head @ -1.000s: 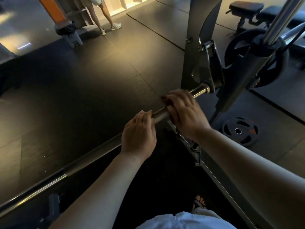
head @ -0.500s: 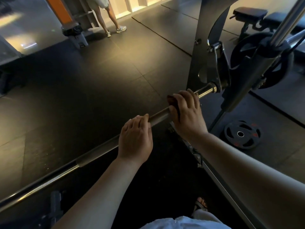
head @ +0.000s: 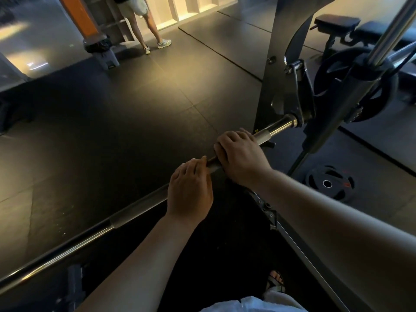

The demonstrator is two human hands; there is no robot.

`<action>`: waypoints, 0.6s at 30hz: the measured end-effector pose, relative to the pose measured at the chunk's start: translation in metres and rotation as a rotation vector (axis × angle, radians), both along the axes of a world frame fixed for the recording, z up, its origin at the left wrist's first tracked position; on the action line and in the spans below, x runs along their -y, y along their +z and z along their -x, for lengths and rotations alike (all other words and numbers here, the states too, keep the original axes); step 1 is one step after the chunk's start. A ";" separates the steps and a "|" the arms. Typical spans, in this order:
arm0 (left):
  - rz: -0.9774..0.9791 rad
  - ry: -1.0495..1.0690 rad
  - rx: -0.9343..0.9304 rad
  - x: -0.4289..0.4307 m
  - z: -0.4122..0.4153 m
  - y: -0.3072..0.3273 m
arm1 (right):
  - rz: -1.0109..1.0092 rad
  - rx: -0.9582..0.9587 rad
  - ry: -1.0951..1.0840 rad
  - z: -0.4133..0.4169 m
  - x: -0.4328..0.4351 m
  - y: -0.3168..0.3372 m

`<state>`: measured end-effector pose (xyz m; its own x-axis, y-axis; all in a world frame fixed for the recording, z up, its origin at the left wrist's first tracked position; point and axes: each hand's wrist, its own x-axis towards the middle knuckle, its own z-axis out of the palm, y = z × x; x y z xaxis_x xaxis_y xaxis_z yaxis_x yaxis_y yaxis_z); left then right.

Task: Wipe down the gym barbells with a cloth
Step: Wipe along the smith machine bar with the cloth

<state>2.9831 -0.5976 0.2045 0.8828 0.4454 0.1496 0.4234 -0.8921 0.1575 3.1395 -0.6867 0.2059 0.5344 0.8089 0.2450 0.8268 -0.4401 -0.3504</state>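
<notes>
A steel barbell point(head: 139, 209) runs diagonally from lower left to upper right, and its far end sits in the carriage of a rack machine point(head: 299, 104). My left hand point(head: 190, 190) is closed over the bar from above. Just beyond it, my right hand point(head: 239, 155) is wrapped round the bar with a dark cloth point(head: 216, 152) under its fingers. Only the cloth's edge shows at the fingertips. A short shiny stretch of bar lies bare between my right hand and the carriage.
The machine's upright point(head: 276, 64) and chrome guide rod point(head: 391, 30) stand at right, with a loaded plate behind. A weight plate point(head: 329, 184) lies on the floor. A person point(head: 144, 23) stands far off by shelving. A bench point(head: 337, 21) is at the back right. My sandalled foot point(head: 275, 282) is below.
My right hand has slid with the cloth along the bar away from the carriage and toward my left hand, baring more of the shiny end. My left hand keeps its grip.
</notes>
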 end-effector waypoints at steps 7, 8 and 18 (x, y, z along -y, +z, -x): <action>-0.018 -0.014 0.022 -0.003 0.001 -0.003 | -0.149 0.066 0.055 0.023 0.028 -0.032; -0.010 -0.019 0.017 -0.003 0.001 -0.003 | -0.099 0.072 0.057 0.017 0.023 -0.025; 0.005 0.093 -0.009 -0.009 0.017 0.002 | -0.195 0.047 0.027 0.053 0.020 -0.035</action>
<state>2.9661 -0.5890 0.2060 0.8388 0.5262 0.1396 0.5058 -0.8481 0.1576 3.0861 -0.7064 0.1705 0.4974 0.7576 0.4226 0.8549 -0.3452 -0.3873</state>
